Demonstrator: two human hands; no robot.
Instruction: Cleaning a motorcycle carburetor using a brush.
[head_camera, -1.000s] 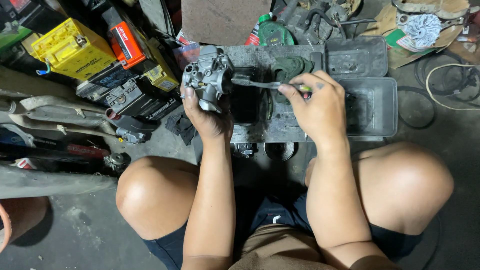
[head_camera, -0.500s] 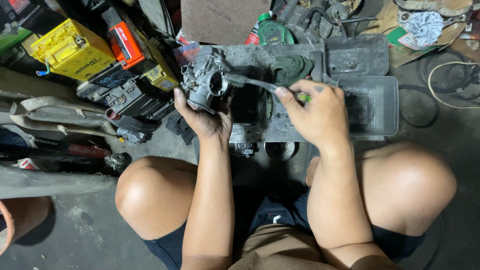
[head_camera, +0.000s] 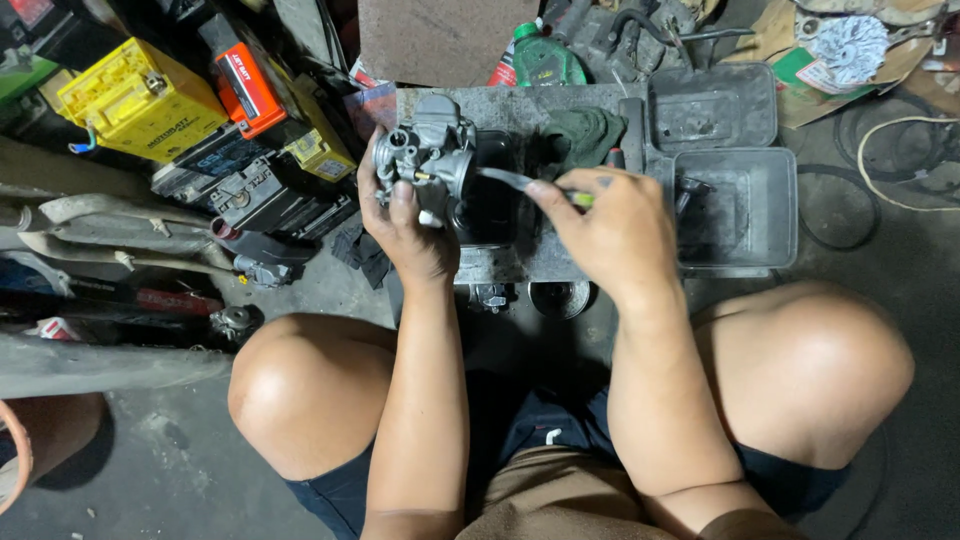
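Observation:
My left hand (head_camera: 405, 225) grips a grey metal carburetor (head_camera: 430, 155) and holds it above a dirty grey work board (head_camera: 500, 100). My right hand (head_camera: 610, 230) is closed around a screwdriver (head_camera: 520, 182) with a yellow-green handle. Its shaft points left and its tip meets the carburetor's right side. A dark green rag (head_camera: 585, 135) lies on the board just behind my right hand. I am squatting, with both knees below the board.
Two grey plastic trays (head_camera: 745, 215) stand right of the board. Yellow and orange batteries (head_camera: 140, 105) and exhaust pipes (head_camera: 110, 240) crowd the left. A green oil bottle (head_camera: 540, 60), a cardboard sheet (head_camera: 435, 40) and cables (head_camera: 900, 160) lie behind.
The carburetor has been turned in my left hand and lifted slightly. My right hand has shifted a little with the screwdriver, whose tip stays at the carburetor.

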